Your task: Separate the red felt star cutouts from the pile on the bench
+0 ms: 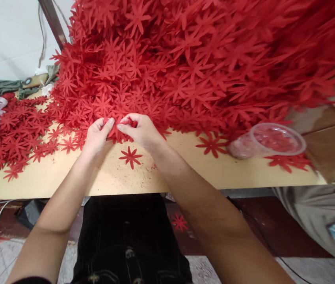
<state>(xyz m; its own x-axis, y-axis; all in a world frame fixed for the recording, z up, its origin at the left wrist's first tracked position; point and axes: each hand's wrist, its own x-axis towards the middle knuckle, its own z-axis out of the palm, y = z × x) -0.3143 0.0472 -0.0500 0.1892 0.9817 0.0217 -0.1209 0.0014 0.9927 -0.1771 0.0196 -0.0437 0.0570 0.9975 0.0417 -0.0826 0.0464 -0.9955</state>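
Flowers (119,132), red cutouts, sit pinched between your two hands at the near edge of the big pile (185,59), roughly center of the tabletop (67,177). Your left hand (98,134) grips the small bunch from 9 o'clock, thumb on top, and your right hand (139,130) clamps it from 3 o'clock. One loose flower (130,156) lies flat at 6 o'clock just below your hands. A clear plastic cup (269,140) lies tipped over at 3 o'clock, well apart. Another flower (179,222) is down on the floor.
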